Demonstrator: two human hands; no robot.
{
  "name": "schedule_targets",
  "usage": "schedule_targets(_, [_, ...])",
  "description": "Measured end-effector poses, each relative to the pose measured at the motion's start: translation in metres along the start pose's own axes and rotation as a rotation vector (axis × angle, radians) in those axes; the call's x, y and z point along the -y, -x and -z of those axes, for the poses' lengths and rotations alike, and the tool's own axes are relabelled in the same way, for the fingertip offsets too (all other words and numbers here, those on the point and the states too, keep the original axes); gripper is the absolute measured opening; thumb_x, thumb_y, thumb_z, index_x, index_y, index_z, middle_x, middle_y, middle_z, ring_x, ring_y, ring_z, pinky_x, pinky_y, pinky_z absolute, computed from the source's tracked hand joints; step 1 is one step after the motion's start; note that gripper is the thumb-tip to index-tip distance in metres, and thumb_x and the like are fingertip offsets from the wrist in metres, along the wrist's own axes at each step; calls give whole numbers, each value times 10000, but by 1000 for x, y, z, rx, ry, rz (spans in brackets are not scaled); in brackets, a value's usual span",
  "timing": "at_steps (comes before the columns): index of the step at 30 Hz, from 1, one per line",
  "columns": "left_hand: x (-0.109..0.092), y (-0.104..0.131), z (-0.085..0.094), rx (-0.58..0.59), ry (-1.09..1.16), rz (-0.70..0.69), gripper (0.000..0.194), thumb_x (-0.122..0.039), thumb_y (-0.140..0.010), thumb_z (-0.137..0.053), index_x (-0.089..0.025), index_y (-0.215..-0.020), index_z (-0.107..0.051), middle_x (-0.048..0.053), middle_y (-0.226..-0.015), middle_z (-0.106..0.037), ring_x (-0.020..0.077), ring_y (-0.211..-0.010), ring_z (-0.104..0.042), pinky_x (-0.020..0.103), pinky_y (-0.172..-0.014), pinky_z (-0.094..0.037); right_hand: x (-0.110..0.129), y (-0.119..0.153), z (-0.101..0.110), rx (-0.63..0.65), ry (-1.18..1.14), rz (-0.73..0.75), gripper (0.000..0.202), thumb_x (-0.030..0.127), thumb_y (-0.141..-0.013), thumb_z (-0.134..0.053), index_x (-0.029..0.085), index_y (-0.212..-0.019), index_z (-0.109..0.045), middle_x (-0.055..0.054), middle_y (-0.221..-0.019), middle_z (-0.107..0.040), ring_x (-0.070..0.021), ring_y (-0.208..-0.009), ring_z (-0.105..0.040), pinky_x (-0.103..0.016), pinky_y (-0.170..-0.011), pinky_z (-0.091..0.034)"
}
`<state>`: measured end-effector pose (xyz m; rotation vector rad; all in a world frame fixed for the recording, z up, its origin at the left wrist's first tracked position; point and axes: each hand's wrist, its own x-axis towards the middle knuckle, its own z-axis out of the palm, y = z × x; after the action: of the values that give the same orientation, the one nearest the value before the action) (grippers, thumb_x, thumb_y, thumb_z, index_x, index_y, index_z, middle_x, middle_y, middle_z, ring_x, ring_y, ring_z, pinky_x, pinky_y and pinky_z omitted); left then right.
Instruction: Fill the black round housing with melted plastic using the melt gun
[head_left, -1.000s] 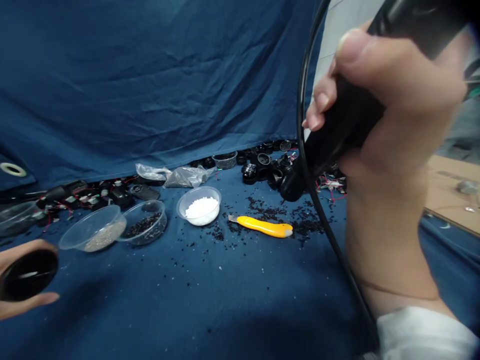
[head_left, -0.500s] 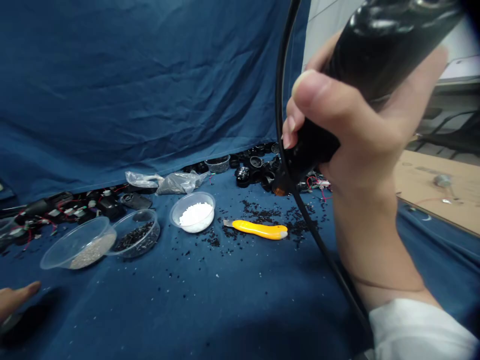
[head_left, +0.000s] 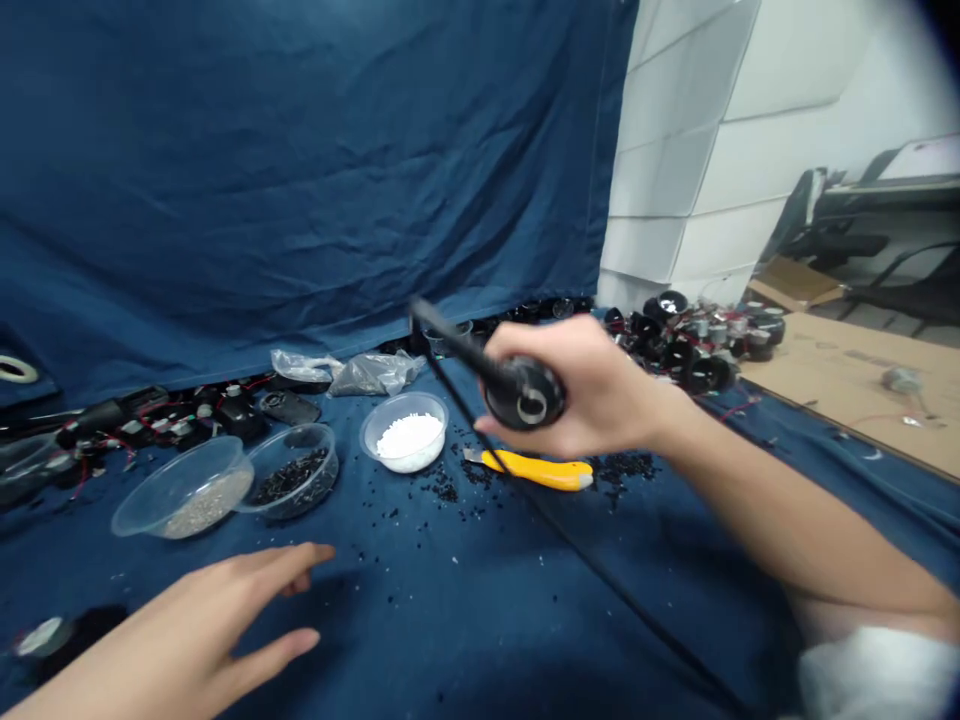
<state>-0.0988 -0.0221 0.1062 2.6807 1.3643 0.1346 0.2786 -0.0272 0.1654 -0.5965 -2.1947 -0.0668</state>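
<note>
My right hand is wrapped round a black corded electric screwdriver, held above the middle of the table. Its cable end, with a small grey ring, faces me; its tip is hidden. The black cable loops down and runs off at the lower right. Beneath this hand lies a yellow utility knife with its blade out. My left hand is open and holds nothing, its fingers stretched over the blue cloth in front of the bowls. Beside its wrist sits a dark part with a pale round end, partly cut off.
Clear bowls hold white pellets, dark screw-like pieces and greyish small pieces. Black bits are scattered around the knife. Plastic bags, wired parts and black housings line the back. A cardboard sheet lies right.
My right hand has lowered the screwdriver from the upper right toward the middle and turned it so its cable end faces me. My left hand has come in from the left edge.
</note>
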Motion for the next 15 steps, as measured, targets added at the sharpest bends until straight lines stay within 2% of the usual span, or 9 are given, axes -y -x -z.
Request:
schedule_targets(3, [-10,-18,-10,136,20,-20,458,-530,-814,-581,-349,-1232,-631,23,-1102,-719,260,-949,-698,324,-808,-569,3,19,-15,216,103,55,103,164,-815,-576,188,-903,-528,-2,-736,-606,-125,-614,-528,-237,-554,-406])
schedule_targets(4, [-10,-23,-11,148,32,-10,463,-529,-821,-573,-338,-1238,-628,26,-1070,-725,260,-939,-697,315,-801,-564,5,29,-20,265,145,87,72,131,-852,-511,176,-904,-532,-25,-747,-622,-137,-635,-546,-250,-576,-426])
schedule_targets(6, [-5,-28,-13,144,55,21,458,-527,-837,-554,-318,-1238,-627,31,-1010,-730,257,-922,-692,300,-792,-552,7,51,-27,321,226,158,177,78,-913,-389,156,-892,-546,-65,-764,-651,-164,-679,-588,-284,-632,-474])
schedule_targets(9, [3,-27,-17,174,86,67,444,-532,-851,-533,-306,-1219,-632,36,-992,-722,256,-912,-680,292,-773,-534,4,88,-34,283,287,181,182,88,-952,-395,141,-920,-566,-91,-838,-688,-192,-795,-649,-316,-722,-534])
schedule_targets(11, [4,-23,-21,195,112,87,424,-527,-844,-545,-314,-1198,-642,28,-982,-719,253,-905,-673,287,-765,-521,-4,112,-33,256,313,141,141,90,-941,-447,134,-977,-575,-108,-900,-698,-212,-893,-666,-332,-772,-556])
schedule_targets(15, [-3,-16,-28,76,169,146,348,-487,-816,-584,-329,-1109,-685,-25,-873,-716,225,-796,-670,248,-688,-494,-20,142,-23,277,323,53,192,120,-920,-523,123,-1105,-578,-163,-1054,-680,-231,-1027,-650,-333,-823,-573])
